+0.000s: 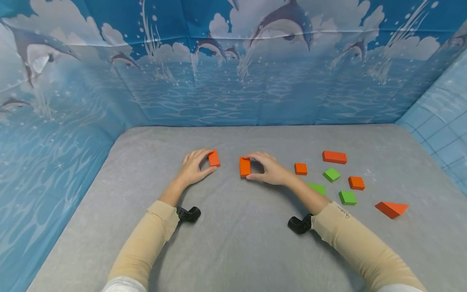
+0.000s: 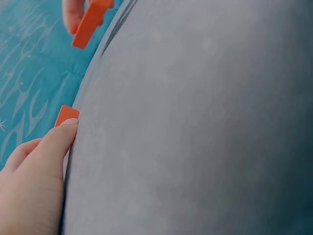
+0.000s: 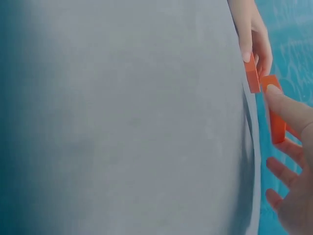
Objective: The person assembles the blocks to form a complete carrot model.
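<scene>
My left hand pinches an orange-red block between thumb and fingers, left of the table's middle. Across a short gap, my right hand pinches another orange-red block by its near and far ends. In the left wrist view the thumb lies against the left block, and the right hand's block shows at the top. The right wrist view shows the thumb on the right block, with the left hand's block beyond it.
Right of my hands lie loose blocks: an orange-red bar, small orange squares, green blocks and a red-orange triangular block. Another green block is partly behind the right forearm. A dolphin-print curtain borders the grey table.
</scene>
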A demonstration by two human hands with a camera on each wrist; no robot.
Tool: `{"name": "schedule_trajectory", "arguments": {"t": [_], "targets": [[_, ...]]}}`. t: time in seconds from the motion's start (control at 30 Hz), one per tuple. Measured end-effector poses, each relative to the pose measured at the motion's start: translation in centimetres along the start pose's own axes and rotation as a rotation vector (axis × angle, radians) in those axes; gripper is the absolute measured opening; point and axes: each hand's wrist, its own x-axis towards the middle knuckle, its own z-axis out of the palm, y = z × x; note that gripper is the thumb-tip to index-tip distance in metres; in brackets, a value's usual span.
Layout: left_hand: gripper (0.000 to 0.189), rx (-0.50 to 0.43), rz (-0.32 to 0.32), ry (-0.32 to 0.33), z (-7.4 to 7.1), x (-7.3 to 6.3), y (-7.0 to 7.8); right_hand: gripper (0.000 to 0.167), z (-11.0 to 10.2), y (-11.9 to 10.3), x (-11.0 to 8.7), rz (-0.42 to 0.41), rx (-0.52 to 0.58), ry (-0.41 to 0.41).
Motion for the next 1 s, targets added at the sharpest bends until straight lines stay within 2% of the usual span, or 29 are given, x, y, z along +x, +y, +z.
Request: {"name": "schedule_trajectory", "arguments": {"t": [0.2,0.5,0.7,0.87,1.0], "targets": [[0.061,0.007,0.011,0.01,0.0,0.0,-0.1,0.058,0.3,0.3,-1.1,0.031,0.014,-0.018],[0.059,-0.028,0.03,0.031,0.2,0.0,0.2,0.058,0.9,0.6,-1.5,0.06,-0.024,-0.01],[0.057,-0.112,0.106,0.012,0.9,-0.2,2.6,0.059,1.0,0.6,-1.5,0.073,-0.023,-0.009],[0.058,-0.129,0.168,-0.013,1.5,0.0,4.9,0.059,1.0,0.7,-1.4,0.068,-0.018,-0.004],[0.059,-0.126,0.18,-0.051,2.0,0.1,5.8,0.059,1.0,0.8,-1.4,0.07,-0.018,-0.007]]}}
